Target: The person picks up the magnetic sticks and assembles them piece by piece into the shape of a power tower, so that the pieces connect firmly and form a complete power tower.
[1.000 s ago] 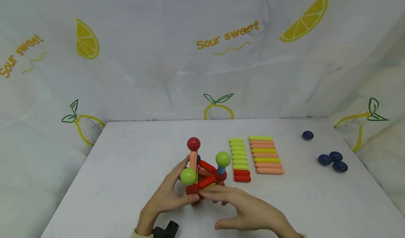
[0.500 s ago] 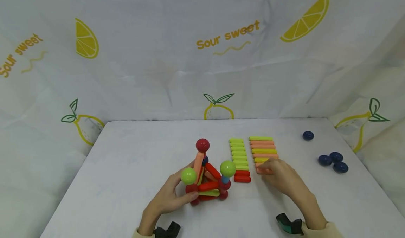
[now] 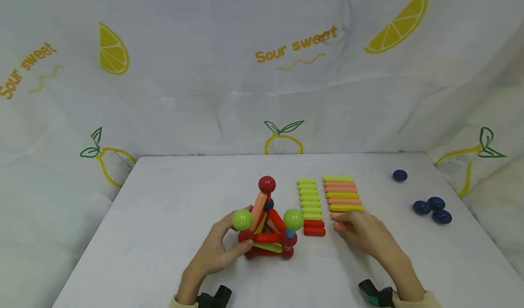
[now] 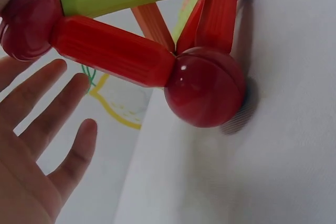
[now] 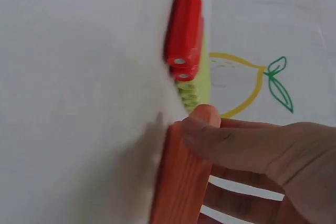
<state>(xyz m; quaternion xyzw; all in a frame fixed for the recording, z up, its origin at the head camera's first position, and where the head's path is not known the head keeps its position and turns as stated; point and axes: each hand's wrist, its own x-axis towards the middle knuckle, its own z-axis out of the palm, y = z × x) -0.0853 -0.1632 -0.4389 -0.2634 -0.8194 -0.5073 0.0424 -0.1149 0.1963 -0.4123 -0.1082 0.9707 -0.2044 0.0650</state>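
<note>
My left hand (image 3: pixel 214 249) holds a model of coloured sticks and balls (image 3: pixel 268 238) at its left side, thumb on a red ball at the front corner. In the left wrist view, the other fingers spread out beneath a red ball (image 4: pixel 31 23). Two green balls and one red ball top the model's uprights. My right hand (image 3: pixel 364 233) is at the near end of the right row of sticks, pinching an orange stick (image 5: pixel 184 182) between thumb and fingers. The hand hides most of that stick in the head view.
Left of the right hand lies a column of short green sticks (image 3: pixel 309 198) ending in two red sticks (image 3: pixel 314 231). Longer yellow, orange and green sticks (image 3: pixel 343 195) lie beside it. Several dark blue balls (image 3: pixel 441 216) sit at the table's right.
My right hand has left the model and moved right to the stick row, where it now pinches an orange stick. The model has turned a little in my left hand, its red top ball shifting right.
</note>
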